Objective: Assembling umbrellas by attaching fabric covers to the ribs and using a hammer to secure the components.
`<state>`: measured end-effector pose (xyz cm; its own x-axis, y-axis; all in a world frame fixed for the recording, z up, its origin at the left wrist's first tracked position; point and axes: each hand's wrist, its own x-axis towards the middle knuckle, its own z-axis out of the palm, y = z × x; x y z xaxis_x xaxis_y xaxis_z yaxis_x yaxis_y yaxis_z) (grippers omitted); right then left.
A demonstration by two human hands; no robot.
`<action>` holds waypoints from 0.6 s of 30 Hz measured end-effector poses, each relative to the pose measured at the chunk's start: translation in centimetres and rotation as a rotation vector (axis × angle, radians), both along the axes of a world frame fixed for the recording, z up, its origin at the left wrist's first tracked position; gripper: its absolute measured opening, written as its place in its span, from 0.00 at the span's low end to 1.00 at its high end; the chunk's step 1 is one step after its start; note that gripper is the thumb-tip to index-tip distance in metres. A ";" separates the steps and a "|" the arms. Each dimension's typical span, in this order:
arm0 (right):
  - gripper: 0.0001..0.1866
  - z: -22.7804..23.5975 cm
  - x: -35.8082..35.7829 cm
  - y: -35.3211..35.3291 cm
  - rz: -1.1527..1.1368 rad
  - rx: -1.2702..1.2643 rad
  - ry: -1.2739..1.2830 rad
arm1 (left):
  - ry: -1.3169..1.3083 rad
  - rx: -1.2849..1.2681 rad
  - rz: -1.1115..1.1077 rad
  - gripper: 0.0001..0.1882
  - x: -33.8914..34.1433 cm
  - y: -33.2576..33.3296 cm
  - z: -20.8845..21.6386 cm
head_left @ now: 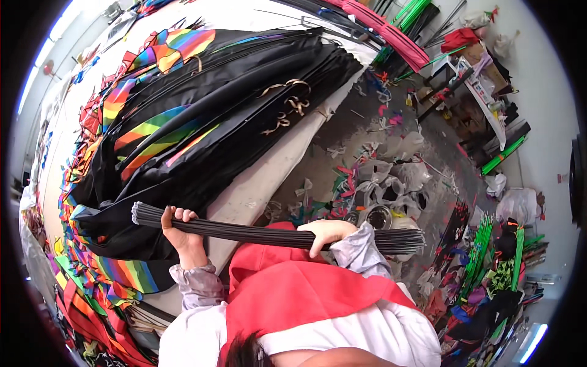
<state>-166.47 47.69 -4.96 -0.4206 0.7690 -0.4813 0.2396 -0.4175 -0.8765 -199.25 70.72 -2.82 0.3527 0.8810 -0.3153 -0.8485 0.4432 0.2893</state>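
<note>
The thin dark rods [251,235] are gathered into one long bundle, held across the person's front above the red apron [306,290]. The left hand [187,240] grasps it near its pale-tipped end; the right hand's fingers [318,246] curl over it farther along. Gathering looks done; setting the bundle down or parting its rods is left, as far as can be judged.

The rods are slim, straight and matte, fanning slightly at the right end. Beside them, soft black cloth [183,147] with rainbow stripes lies in long folds on the smooth white tabletop [263,174], with thin curling beige ties [296,105]. Crinkly clear plastic bags [411,174] litter the grey floor [327,137].
</note>
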 end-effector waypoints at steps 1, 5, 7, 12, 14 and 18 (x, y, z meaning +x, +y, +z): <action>0.23 0.4 2.7 -1.2 0.000 0.009 0.000 | 0.000 0.009 0.000 0.05 2.9 0.1 0.1; 0.18 1.7 8.6 -4.3 -0.029 -0.079 -0.237 | 0.138 -0.016 -0.100 0.05 13.5 1.5 1.4; 0.18 0.2 10.3 -4.8 -0.126 -0.008 -0.270 | 0.183 0.012 -0.108 0.05 18.0 3.2 1.6; 0.16 -0.2 17.4 -1.8 -0.339 -0.002 -0.454 | 0.253 -0.007 -0.138 0.08 31.0 8.0 0.9; 0.17 -0.7 22.1 0.0 -0.403 -0.028 -0.528 | 0.277 -0.015 -0.185 0.13 36.5 9.5 0.6; 0.19 -1.0 33.5 4.0 -0.442 -0.045 -0.676 | 0.427 0.030 -0.376 0.21 47.9 13.5 -1.4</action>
<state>-133.01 51.73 -5.98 0.3112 0.7700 -0.5571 0.5164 -0.6291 -0.5810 -151.30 84.19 -4.26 0.4904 0.7300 -0.4761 -0.4384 0.6788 0.5891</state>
